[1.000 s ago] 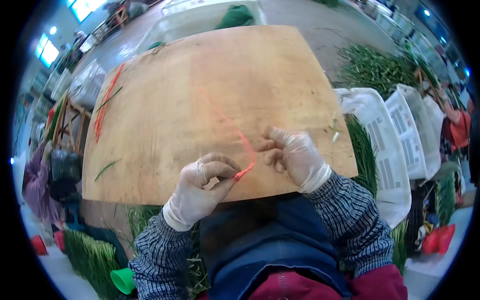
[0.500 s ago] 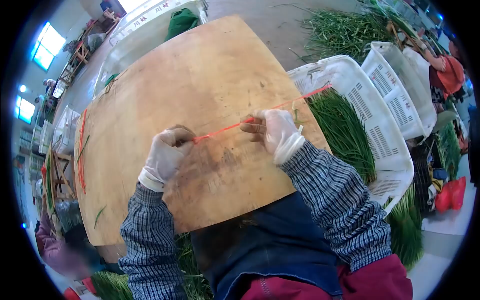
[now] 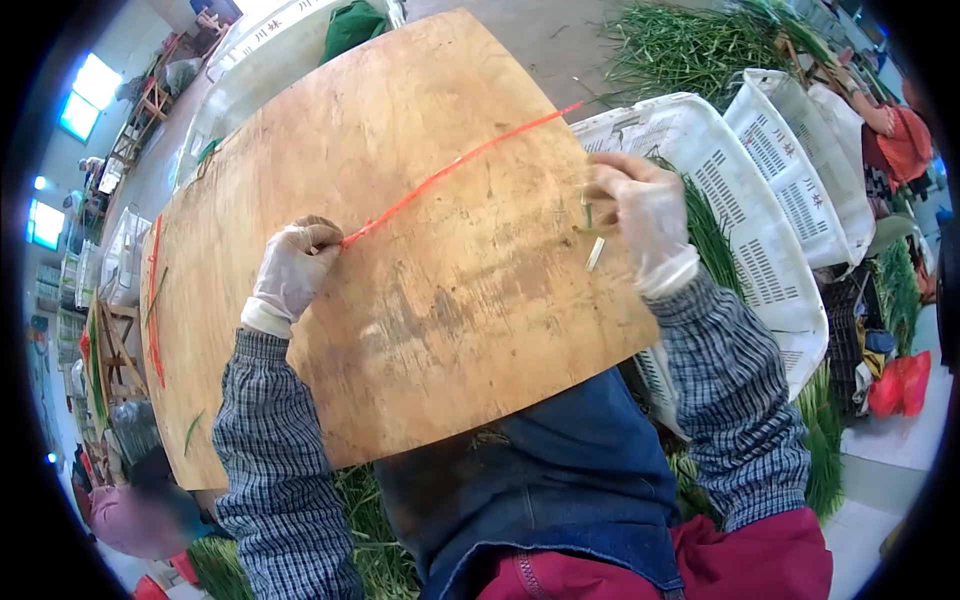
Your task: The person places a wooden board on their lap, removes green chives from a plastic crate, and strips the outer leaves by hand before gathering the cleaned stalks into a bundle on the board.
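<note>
My left hand [image 3: 293, 268], in a thin whitish glove, pinches one end of a red plastic string [image 3: 430, 183] above the wooden board [image 3: 440, 330]. From there the string runs up to the right, its far end beyond the board's edge. My right hand [image 3: 645, 215], gloved the same way, hovers over the board's right edge, apart from the string. Its fingers are somewhat blurred but look loosely apart, with nothing visible between them. Beside it, long green stalks [image 3: 712, 235] lie in a white plastic crate [image 3: 770, 260], partly hidden by my hand and sleeve.
More red strings [image 3: 155, 310] lie along the board's left edge. A second white crate [image 3: 790, 170] stands at right, near a pile of greens [image 3: 690, 50] on the floor. A person in red [image 3: 905, 140] works at far right; another person [image 3: 140, 520] is at lower left.
My right hand has let go of the string and moved right, toward the crate. My left hand has shifted left, still pinching the string.
</note>
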Tool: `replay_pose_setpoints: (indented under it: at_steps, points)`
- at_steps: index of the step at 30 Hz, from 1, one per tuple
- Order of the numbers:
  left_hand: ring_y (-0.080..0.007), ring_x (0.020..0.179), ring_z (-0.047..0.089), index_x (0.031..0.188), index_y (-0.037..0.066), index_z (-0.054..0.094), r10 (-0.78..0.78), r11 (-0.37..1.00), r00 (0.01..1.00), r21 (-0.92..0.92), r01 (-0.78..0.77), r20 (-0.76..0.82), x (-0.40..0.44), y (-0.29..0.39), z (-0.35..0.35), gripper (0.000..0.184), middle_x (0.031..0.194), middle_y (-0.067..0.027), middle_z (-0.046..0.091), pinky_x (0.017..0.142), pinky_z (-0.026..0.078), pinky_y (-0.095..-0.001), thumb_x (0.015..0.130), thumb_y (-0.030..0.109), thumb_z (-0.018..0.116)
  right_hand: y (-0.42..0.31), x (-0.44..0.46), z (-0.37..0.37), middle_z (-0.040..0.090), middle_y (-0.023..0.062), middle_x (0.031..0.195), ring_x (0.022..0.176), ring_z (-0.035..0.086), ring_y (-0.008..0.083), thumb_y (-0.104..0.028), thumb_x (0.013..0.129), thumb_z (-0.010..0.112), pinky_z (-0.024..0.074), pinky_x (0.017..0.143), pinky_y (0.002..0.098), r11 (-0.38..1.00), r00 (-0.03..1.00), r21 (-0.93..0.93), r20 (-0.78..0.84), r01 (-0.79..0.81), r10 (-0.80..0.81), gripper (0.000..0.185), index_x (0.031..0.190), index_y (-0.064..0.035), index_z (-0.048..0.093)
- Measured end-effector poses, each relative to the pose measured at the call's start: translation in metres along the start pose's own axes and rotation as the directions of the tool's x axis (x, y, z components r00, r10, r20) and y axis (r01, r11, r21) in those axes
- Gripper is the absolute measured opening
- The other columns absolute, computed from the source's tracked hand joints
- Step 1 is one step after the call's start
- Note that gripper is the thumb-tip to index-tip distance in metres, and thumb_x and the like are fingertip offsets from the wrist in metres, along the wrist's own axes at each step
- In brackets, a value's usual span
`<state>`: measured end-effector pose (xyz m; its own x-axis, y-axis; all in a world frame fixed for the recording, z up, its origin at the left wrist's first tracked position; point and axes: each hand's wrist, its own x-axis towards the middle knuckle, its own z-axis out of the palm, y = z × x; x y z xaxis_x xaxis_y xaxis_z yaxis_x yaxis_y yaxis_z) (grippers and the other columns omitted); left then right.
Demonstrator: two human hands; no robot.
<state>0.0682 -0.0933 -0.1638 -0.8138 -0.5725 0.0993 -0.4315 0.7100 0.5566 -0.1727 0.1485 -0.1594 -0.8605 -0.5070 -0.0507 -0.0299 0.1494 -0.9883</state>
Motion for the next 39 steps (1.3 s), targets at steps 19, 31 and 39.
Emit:
replay_pose_setpoints:
  at_steps: [19, 31, 39]
  points:
    - [-0.0276, 0.088, 0.059, 0.094, 0.001, 0.064, 0.134, 0.967, 0.977, 0.239, -0.092, -0.166, 0.046, 0.056, 0.04, 0.022, 0.094, -0.0162, 0.062, 0.077, 0.046, -0.0327, 0.079, 0.015, 0.06, 0.0, -0.143, 0.034, 0.061, 0.0172, 0.101, 0.093, 0.06, 0.0249, 0.001, 0.082, 0.051, 0.0477, 0.082, 0.0302, 0.964, 0.878, 0.243, 0.432, 0.108, -0.207, 0.029, 0.111, 0.0039, 0.055]
    - [-0.0335, 0.082, 0.053, 0.077, 0.003, 0.056, 0.395, 0.884, 0.9, 0.344, -0.317, -0.185, 0.058, 0.05, 0.08, 0.008, 0.081, -0.0145, 0.055, 0.071, 0.043, -0.0403, 0.071, 0.007, 0.06, 0.105, -0.14, -0.159, 0.064, 0.0097, 0.086, 0.071, 0.061, 0.0142, -0.005, 0.09, 0.046, 0.0489, 0.065, 0.0242, 0.938, 0.913, 0.236, -0.261, -0.255, 0.314, 0.021, 0.103, 0.0036, 0.059]
    - [-0.0292, 0.08, 0.053, 0.078, 0.0, 0.056, 0.363, 0.916, 0.919, 0.239, -0.322, -0.152, 0.054, 0.041, 0.078, 0.008, 0.08, -0.0135, 0.053, 0.072, 0.042, -0.0344, 0.07, -0.003, 0.059, 0.186, -0.136, -0.249, 0.065, 0.0098, 0.085, 0.067, 0.062, 0.0142, -0.003, 0.087, 0.044, 0.0485, 0.058, 0.0234, 0.913, 0.756, 0.267, -0.514, -0.308, 0.405, 0.023, 0.104, 0.0037, 0.059]
